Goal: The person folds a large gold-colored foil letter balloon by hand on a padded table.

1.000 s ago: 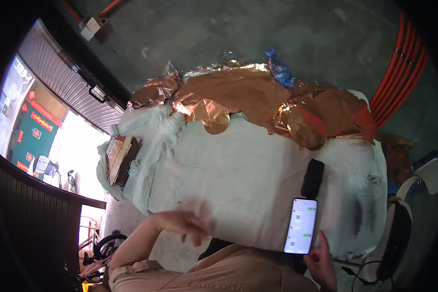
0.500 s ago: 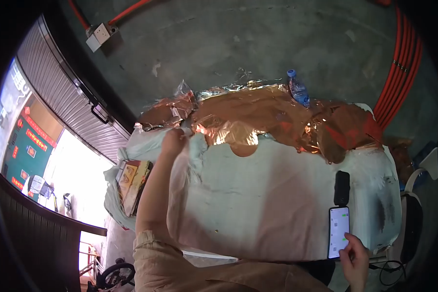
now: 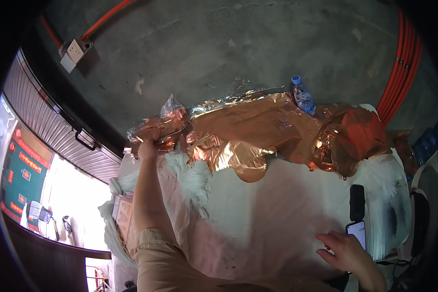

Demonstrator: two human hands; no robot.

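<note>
At the far left of the copper-coloured foil balloons [image 3: 258,117], my left hand [image 3: 147,148] is stretched out and touching a crumpled, clear-wrapped foil bundle [image 3: 155,129]. Its fingertips are hidden, so I cannot make out its grip. A pale, bunched plastic bag [image 3: 187,175] lies just right of that wrist. On the right, my right hand [image 3: 343,250] hovers with thumb and index finger apart, holding nothing. It partly covers a lit phone [image 3: 357,231]. A black oblong object [image 3: 357,202] lies just beyond the phone.
A blue-capped bottle [image 3: 304,97] leans at the back of the foil. Left of my forearm, a pale plastic bag holds a flat box [image 3: 124,214]. The table has a light cover [image 3: 287,209]. A chair [image 3: 418,219] stands right, a shutter door [image 3: 58,126] left.
My left hand has moved left from the pale plastic bag to the foil bundle. My right hand has lifted off the phone screen and moved left, fingers spreading. The view has shifted slightly.
</note>
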